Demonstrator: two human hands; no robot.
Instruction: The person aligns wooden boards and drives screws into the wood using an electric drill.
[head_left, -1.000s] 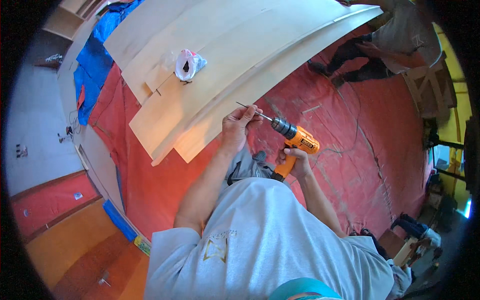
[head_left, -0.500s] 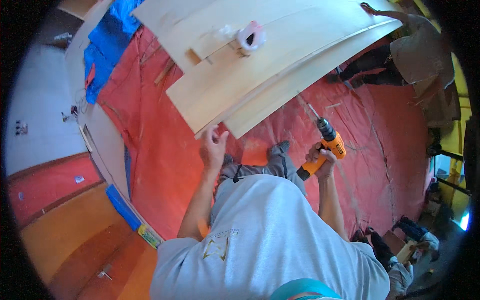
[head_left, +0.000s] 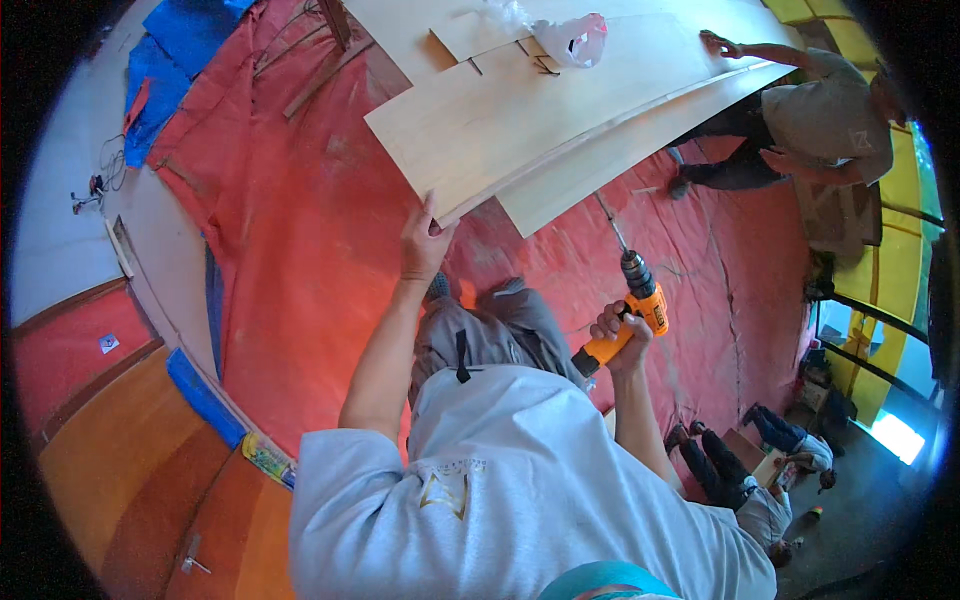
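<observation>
My right hand (head_left: 624,342) is wrapped round the handle of an orange and black cordless drill (head_left: 646,306), whose long bit points away from me above the red sheet. My left hand (head_left: 422,250) is closed at the near corner of a pale plywood board (head_left: 480,135), with a finger over the top face and the others partly hidden. A second pale board (head_left: 545,190) juts out below this one on the right. On top lie a clear plastic bag (head_left: 578,42) and a few thin dark pieces (head_left: 545,67) beside it.
A co-worker (head_left: 825,120) at the far right rests a hand on the boards. Red sheeting (head_left: 300,330) covers the floor. Wood strips (head_left: 325,80) and a blue tarp (head_left: 175,70) lie at the far left. Two people (head_left: 765,500) are low at the near right.
My left hand has moved from beside the board's corner to a grip on it. The view has shifted, and the drill stays in my right hand. The co-worker has straightened somewhat.
</observation>
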